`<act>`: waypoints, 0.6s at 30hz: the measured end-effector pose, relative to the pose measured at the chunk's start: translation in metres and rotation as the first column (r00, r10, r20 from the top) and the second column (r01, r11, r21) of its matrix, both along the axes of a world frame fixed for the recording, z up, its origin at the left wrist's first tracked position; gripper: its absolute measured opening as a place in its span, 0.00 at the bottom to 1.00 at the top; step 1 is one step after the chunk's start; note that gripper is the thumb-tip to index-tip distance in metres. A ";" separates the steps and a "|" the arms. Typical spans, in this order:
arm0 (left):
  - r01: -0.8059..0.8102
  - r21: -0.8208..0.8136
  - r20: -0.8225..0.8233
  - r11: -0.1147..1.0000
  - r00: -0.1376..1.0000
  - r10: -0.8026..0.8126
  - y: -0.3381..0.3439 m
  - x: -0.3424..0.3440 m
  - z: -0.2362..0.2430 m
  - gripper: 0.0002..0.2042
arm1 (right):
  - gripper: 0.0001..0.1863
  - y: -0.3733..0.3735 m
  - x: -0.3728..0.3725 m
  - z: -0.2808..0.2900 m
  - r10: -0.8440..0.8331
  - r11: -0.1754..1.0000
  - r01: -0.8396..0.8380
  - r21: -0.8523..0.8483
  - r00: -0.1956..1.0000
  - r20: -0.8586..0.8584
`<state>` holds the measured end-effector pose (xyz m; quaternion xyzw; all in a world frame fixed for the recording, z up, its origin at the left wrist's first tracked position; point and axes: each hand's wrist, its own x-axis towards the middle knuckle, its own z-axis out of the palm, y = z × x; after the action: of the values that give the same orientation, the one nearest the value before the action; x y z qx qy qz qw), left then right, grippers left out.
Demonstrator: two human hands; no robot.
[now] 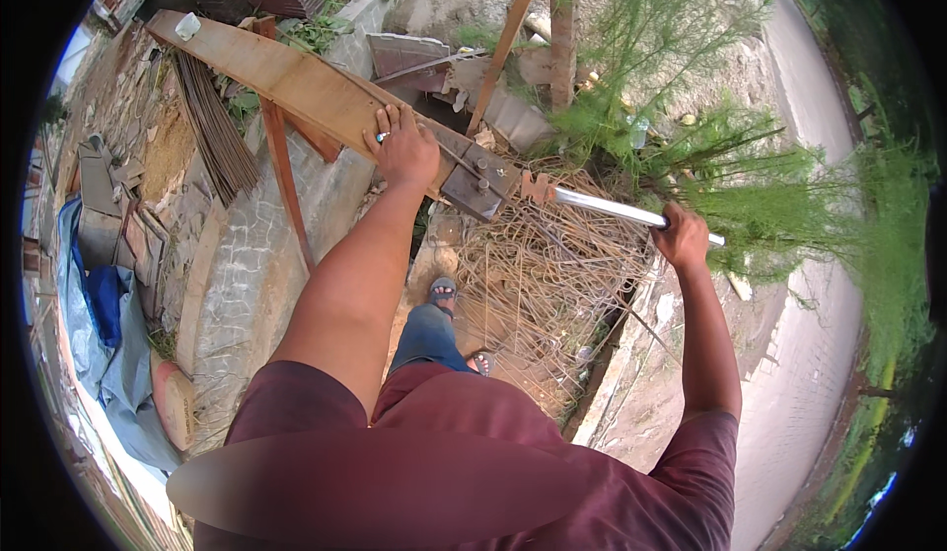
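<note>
A long brown wooden beam (286, 82) slants across the upper left, ending in a dark metal plate (473, 184) with upright bolts. Over the beam lies my left hand (402, 146), fingers bent down across a thin steel rod (449, 153) along its far edge; the fingertips are partly hidden. The rod passes between the bolts and sticks out toward the lower right. My right hand (681, 237) is wrapped round a silver pipe handle (612, 208) near its outer end. A rusty notched bending head (538, 187) joins the handle to the plate.
Below the plate spreads a tangled heap of thin bent steel rods (538, 265), beside my sandalled feet (443, 294). Wooden posts (563, 33) and feathery green branches (730, 166) stand beyond. A bundle of straight rods (212, 127) leans at left, near a blue tarp (109, 329).
</note>
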<state>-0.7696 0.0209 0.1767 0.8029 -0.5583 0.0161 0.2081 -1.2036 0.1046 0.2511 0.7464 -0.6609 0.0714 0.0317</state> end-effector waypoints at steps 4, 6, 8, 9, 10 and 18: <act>0.007 -0.034 -0.022 0.999 1.000 -0.008 0.005 -0.001 0.003 0.23 | 0.12 -0.041 0.013 -0.020 0.203 0.961 -0.197 -0.197 0.979 0.011; 0.024 -0.060 -0.035 0.998 0.999 -0.026 0.006 -0.001 0.002 0.21 | 0.12 -0.059 0.017 -0.031 0.228 0.965 -0.228 -0.133 0.974 -0.011; 0.029 -0.054 -0.049 0.998 0.998 -0.032 0.007 -0.001 0.005 0.20 | 0.12 -0.075 0.018 -0.046 0.281 0.952 -0.276 -0.136 0.960 0.018; 0.034 -0.051 -0.056 0.998 0.998 -0.037 0.007 -0.002 0.006 0.20 | 0.12 -0.081 0.017 -0.052 0.304 0.945 -0.297 -0.137 0.952 0.033; 0.028 -0.064 -0.062 0.998 0.998 -0.032 0.007 -0.002 0.004 0.19 | 0.11 -0.087 0.021 -0.055 0.317 0.938 -0.309 -0.157 0.948 0.030; 0.008 -0.066 -0.031 0.998 0.999 -0.010 0.006 -0.001 0.003 0.19 | 0.10 -0.139 0.037 -0.048 0.479 0.831 -0.482 -0.278 0.874 -0.083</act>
<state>-0.7709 0.0267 0.1798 0.7933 -0.5578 0.0207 0.2432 -1.1663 -0.0340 0.2028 0.8757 -0.4346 0.1692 0.1252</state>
